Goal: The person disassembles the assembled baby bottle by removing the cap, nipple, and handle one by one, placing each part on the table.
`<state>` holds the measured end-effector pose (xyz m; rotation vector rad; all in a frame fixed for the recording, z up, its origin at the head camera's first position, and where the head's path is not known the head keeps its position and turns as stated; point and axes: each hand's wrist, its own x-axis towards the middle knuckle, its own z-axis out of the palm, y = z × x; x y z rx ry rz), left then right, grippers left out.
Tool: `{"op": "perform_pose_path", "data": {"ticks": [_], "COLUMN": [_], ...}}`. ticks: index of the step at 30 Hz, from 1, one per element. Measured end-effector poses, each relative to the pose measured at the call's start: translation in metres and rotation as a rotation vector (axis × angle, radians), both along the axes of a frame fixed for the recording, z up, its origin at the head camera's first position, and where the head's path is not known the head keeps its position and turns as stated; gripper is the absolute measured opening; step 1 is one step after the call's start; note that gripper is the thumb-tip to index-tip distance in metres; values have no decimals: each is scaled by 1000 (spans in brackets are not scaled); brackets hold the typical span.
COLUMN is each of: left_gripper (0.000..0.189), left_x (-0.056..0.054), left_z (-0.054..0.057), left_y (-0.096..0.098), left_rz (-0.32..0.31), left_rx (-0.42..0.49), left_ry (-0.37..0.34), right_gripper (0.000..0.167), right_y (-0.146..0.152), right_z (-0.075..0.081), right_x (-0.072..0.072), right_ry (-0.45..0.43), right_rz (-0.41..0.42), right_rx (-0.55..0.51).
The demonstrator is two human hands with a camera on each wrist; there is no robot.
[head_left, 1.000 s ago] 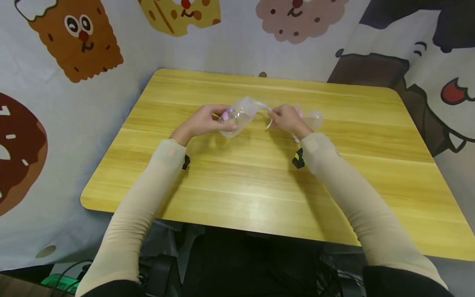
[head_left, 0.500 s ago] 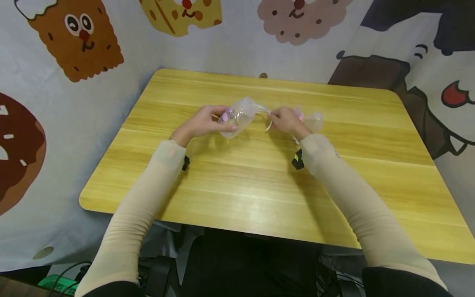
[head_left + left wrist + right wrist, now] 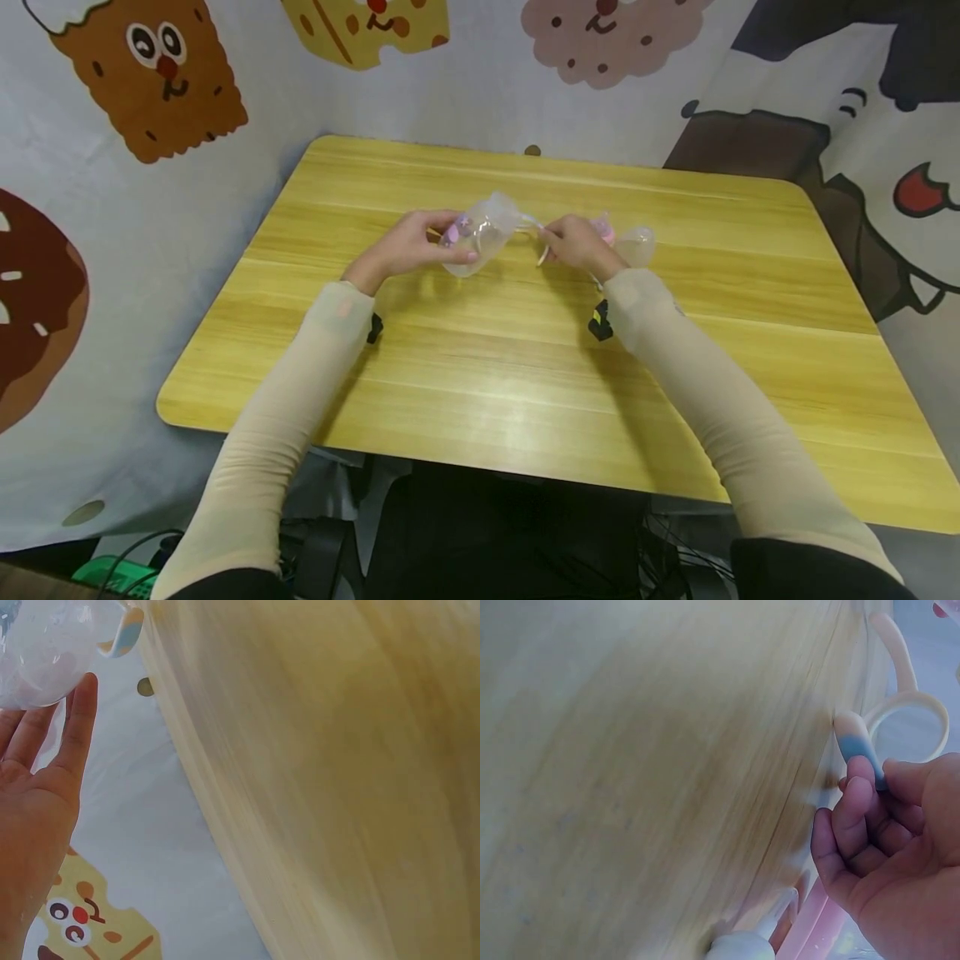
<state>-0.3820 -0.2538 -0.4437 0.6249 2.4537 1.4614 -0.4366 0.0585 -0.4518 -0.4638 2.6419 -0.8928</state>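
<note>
My left hand grips a clear plastic bottle with purple print, thumb in front and fingers behind. The bottle is tilted, its narrower end pointing up and right. Between thumb and fingers, my right hand pinches a soft cord-like strap, cream with a blue band. Part of the strap makes a loop in the right wrist view, and a curved piece of it shows beside the bottle in the left wrist view. How the strap joins the bottle is too small to tell.
Just beyond my right hand lie a pink part and a clear rounded piece, partly hidden by the hand. A whitish part shows below the hand in the right wrist view. The wooden table meets a cartoon-printed cloth behind.
Both hands keep their holds in nearly the same place. The bottle and strap shift only very slightly.
</note>
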Motion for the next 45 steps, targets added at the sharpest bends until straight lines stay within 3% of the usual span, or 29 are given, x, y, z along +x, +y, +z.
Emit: {"op": "perform_pose_path", "data": {"ticks": [10, 14, 17, 24, 32, 39, 45], "left_gripper": [66, 64, 64, 66, 66, 68, 78], "left_x": [1, 0, -4, -11, -13, -27, -30], "left_z": [1, 1, 1, -2, -8, -15, -12], "left_y": [8, 10, 10, 6, 3, 4, 10], "left_rz": [1, 30, 66, 162, 286, 409, 516], "left_rx": [16, 32, 39, 31, 50, 50, 22], "left_ry": [6, 10, 21, 21, -10, 26, 56], "right_gripper": [35, 39, 45, 54, 54, 50, 49], "right_y": [10, 17, 23, 35, 49, 60, 68], "right_z": [1, 8, 17, 39, 42, 47, 51], "right_x": [6, 10, 14, 25, 30, 34, 37], "right_ry": [25, 40, 68, 35, 103, 160, 178], "right_rz": [-14, -24, -36, -63, -68, -78, -85], "right_rx": [38, 84, 107, 64, 24, 16, -2]}}
